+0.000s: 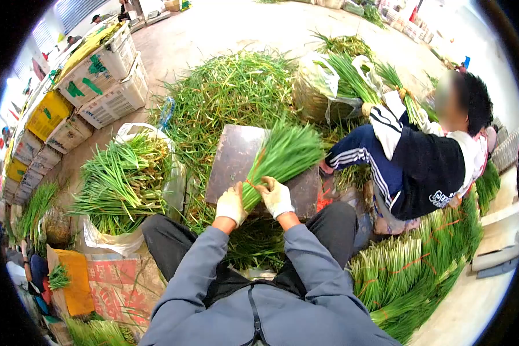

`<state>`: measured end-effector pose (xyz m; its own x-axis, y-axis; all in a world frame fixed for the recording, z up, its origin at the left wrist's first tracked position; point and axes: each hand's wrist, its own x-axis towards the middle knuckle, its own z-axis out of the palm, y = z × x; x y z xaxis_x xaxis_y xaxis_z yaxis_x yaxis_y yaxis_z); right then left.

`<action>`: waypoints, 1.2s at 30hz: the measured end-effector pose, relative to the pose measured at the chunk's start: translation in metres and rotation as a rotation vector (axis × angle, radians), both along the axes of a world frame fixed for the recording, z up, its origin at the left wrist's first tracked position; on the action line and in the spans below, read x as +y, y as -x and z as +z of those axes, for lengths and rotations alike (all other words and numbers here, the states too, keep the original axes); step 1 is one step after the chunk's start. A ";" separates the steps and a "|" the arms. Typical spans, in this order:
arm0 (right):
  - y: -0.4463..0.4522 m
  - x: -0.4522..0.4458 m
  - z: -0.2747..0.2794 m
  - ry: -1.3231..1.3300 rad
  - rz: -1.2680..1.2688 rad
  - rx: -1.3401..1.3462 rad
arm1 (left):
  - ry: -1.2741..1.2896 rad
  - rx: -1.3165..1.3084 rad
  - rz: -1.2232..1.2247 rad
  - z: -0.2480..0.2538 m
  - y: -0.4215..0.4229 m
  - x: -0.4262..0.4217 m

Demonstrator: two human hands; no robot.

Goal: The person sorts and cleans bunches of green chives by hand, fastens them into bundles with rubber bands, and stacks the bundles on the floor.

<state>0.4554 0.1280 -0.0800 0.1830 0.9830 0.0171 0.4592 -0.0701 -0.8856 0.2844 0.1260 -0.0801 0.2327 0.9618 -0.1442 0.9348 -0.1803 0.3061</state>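
Centre of frame, left hand (232, 205) clasped round base of green bundle (287, 151), right hand (275, 197) curled against its side, pinch or not can't tell; slack left grip could let it splay.

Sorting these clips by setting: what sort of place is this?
Probably an indoor produce-packing area: it has a loose heap of green leafy stalks, rows of green-and-white bundles tied with orange-red bands, and stacked white plastic crates.
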 end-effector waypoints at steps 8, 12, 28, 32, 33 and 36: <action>0.007 0.025 -0.035 -0.196 0.123 0.142 | -0.168 0.183 -0.111 -0.006 0.012 -0.005; 0.013 0.014 0.008 0.170 0.128 0.672 | -0.136 0.292 0.015 0.050 -0.014 -0.012; 0.022 0.000 0.009 0.041 0.224 0.113 | 0.113 -0.065 0.151 -0.006 -0.019 0.040; 0.040 -0.027 -0.018 -0.182 0.178 0.103 | 0.001 0.153 -0.318 -0.050 0.003 0.063; 0.043 -0.039 -0.013 -0.292 0.121 0.282 | 0.134 -0.194 -0.205 -0.051 0.009 0.064; -0.011 -0.099 0.076 -0.030 0.121 0.055 | 0.386 -0.862 0.047 -0.027 0.008 0.055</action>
